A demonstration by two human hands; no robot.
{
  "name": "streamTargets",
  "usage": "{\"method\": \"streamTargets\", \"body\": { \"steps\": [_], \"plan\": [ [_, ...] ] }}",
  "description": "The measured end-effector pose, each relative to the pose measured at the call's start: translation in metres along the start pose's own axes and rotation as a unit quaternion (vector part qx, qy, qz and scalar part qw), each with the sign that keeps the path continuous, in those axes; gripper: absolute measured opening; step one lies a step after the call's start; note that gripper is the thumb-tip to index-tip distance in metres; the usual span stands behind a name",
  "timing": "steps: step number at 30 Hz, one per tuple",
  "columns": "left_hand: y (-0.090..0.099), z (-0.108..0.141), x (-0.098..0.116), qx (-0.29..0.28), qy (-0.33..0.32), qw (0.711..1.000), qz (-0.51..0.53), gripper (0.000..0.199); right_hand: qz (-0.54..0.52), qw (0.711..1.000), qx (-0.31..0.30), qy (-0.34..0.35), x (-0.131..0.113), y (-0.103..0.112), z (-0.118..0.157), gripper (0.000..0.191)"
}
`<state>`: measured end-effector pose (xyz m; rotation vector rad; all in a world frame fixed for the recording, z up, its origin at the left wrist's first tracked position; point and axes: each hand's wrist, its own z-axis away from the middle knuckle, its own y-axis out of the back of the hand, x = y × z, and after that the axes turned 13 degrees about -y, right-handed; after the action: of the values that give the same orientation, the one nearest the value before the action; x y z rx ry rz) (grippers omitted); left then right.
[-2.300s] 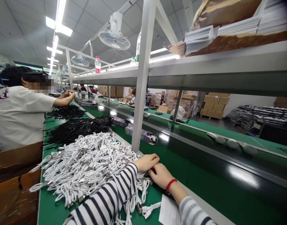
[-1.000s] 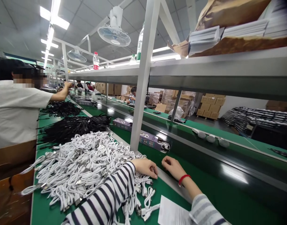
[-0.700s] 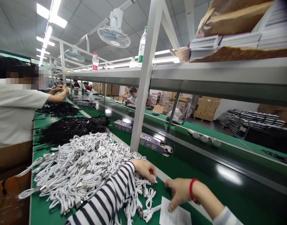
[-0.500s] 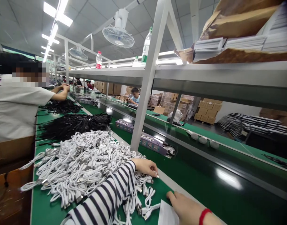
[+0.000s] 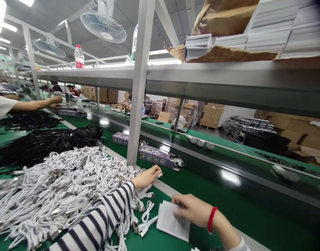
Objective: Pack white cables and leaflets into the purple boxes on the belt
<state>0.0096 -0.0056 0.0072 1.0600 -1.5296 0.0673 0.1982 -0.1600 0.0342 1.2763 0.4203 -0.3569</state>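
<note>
My left hand (image 5: 146, 176), in a black-and-white striped sleeve, reaches past the edge of a heap of white USB cables (image 5: 78, 188). Its fingertips are pinched together, and a small white cable end shows at them. Lower right, my right hand (image 5: 193, 210), with a red band on its wrist, has thumb and fingers bent over a folded white paper leaflet (image 5: 172, 223) and grips its upper right part. Several loose cables (image 5: 148, 212) lie on the green table between the two hands.
Purple printed boxes (image 5: 156, 155) with a toy showing at one end lie on the dark conveyor (image 5: 217, 205). A grey post (image 5: 139, 104) and shelf stand before me. Black cords (image 5: 52, 143) lie beyond the heap. A co-worker's arm (image 5: 37, 104) reaches in at left.
My view has swung to the right. My right hand has come over the leaflet, and more of the paper shows. The left hand stays beside the cable heap, fingers pinched.
</note>
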Motion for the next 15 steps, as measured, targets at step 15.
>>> {"method": "streamTargets", "body": {
  "steps": [15],
  "plan": [
    [-0.041,0.001,0.030,-0.003,0.035,0.968,0.247,0.048,-0.389,0.905,0.156,0.067,0.029,0.011,-0.026,0.040]
  ]
}}
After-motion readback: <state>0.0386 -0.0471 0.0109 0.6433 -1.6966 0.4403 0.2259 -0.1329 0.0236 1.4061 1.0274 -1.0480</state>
